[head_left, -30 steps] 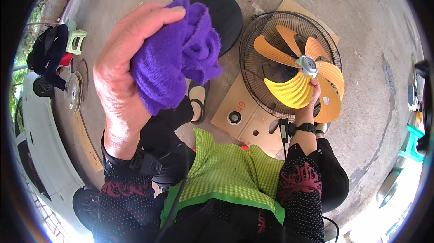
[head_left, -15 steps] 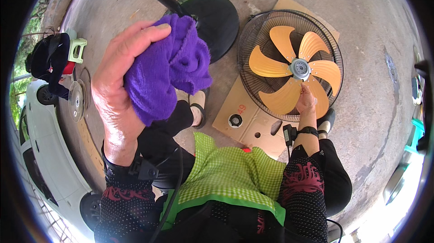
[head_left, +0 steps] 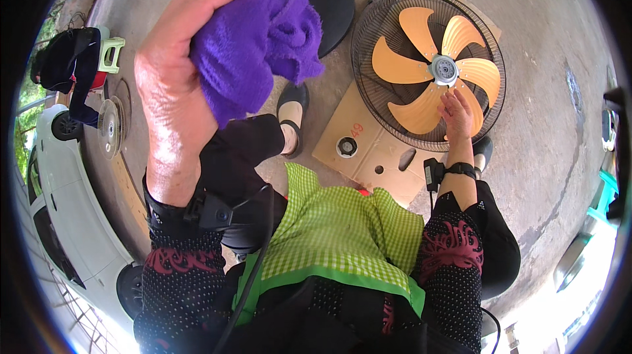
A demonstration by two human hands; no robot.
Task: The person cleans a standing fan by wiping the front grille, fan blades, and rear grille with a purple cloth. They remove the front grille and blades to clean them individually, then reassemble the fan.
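Note:
My left hand (head_left: 172, 57) is raised in front of me, its fingers wrapped round a bunched purple cloth (head_left: 257, 44). On the right, low over the floor, my right hand (head_left: 458, 114) is at the lower blades of a fan (head_left: 444, 69), its fingers apart and holding nothing. Whether the fingertips touch a blade I cannot tell. The fan has several yellow-orange blades round a grey hub. Behind them is a round black wire grille (head_left: 368, 100), lying on flattened cardboard (head_left: 388, 173).
A black ring-shaped part (head_left: 347, 147) sits on the cardboard. Beyond the cloth stands a round black base (head_left: 329, 5). At left are another fan grille (head_left: 110, 127), a pale green stool (head_left: 113, 54), a person in dark clothes (head_left: 82, 71) and a white car (head_left: 82, 209).
The view has shifted, so the fan and base appear higher. My right hand's fingers have spread near the hub. My left hand still grips the cloth.

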